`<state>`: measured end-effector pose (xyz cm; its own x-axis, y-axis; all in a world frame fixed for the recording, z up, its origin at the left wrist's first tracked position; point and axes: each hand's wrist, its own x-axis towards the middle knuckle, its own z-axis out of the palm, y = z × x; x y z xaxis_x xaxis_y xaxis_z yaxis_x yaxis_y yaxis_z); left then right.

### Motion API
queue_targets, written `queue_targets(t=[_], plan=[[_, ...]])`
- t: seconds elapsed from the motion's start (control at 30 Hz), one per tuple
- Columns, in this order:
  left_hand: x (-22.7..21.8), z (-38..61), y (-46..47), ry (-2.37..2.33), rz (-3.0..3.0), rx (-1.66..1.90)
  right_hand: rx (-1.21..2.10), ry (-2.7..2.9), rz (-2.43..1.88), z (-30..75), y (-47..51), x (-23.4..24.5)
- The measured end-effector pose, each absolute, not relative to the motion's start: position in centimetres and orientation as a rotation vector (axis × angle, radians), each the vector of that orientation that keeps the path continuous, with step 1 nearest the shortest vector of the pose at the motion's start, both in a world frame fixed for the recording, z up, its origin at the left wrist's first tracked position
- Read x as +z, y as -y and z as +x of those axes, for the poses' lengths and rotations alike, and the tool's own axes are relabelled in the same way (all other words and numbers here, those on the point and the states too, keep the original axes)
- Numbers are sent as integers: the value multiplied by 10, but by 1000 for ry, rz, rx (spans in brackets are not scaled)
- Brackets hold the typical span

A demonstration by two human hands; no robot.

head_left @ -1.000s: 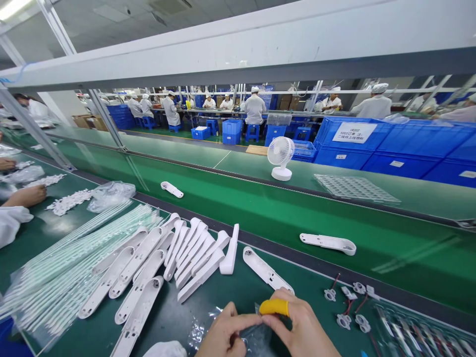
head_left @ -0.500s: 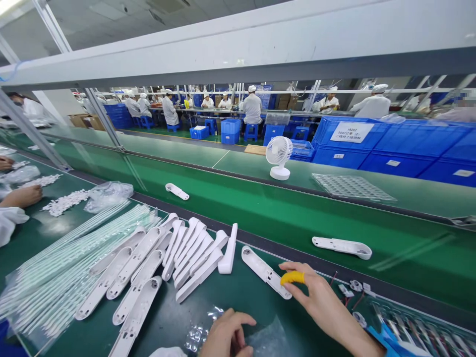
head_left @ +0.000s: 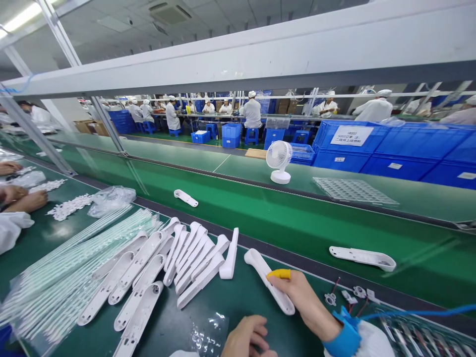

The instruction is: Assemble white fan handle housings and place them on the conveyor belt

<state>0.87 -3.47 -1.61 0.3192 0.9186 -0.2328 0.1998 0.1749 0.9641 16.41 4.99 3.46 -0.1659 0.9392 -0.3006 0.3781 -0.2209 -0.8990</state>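
My right hand (head_left: pixel 297 295), with a yellow finger cot on one finger and a blue wrist strap, grips a long white plastic housing (head_left: pixel 260 270) lying on the dark green bench. My left hand (head_left: pixel 247 339) rests with curled fingers at the bottom edge, next to a clear plastic bag of small clear parts (head_left: pixel 206 334); whether it holds anything I cannot tell. To the left lies a fanned pile of the same white housings (head_left: pixel 174 258).
Bagged white strips (head_left: pixel 74 263) lie at left. Small wired round parts (head_left: pixel 342 297) sit right of my right hand. Two white housings (head_left: pixel 362 257) (head_left: pixel 186 198) ride the green conveyor. A co-worker's hands (head_left: pixel 22 198) work at far left. A white fan (head_left: pixel 278 161) and blue crates (head_left: pixel 390 146) stand beyond.
My right hand left the bag, reached forward to the single white housing and closed on it. Both housings on the conveyor have moved to the right.
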Motion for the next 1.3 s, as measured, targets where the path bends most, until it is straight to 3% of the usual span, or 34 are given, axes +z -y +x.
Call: queue_targets(t=[0.13, 0.27, 0.37, 0.53, 0.8, 1.3], plan=[[-8, 27, 30, -1043, 814, 810, 1548, 1261, -1495, 156, -18, 31], [-6, 30, 29, -1084, 828, 746, 1678, 988, -1410, 155, -2, 31], [-6, 11, 30, -1208, 944, 712, 1478, 1045, -1524, 168, -11, 37], [5, -20, 35, -1419, 1325, 722, 1014, 1745, -1745, 182, -25, 48], [20, -19, 36, -1625, 1601, 841, 630, 2404, -1915, 173, -16, 44], [25, -20, 42, -1672, 1496, 798, 1097, 2292, -1788, 174, -2, 43]])
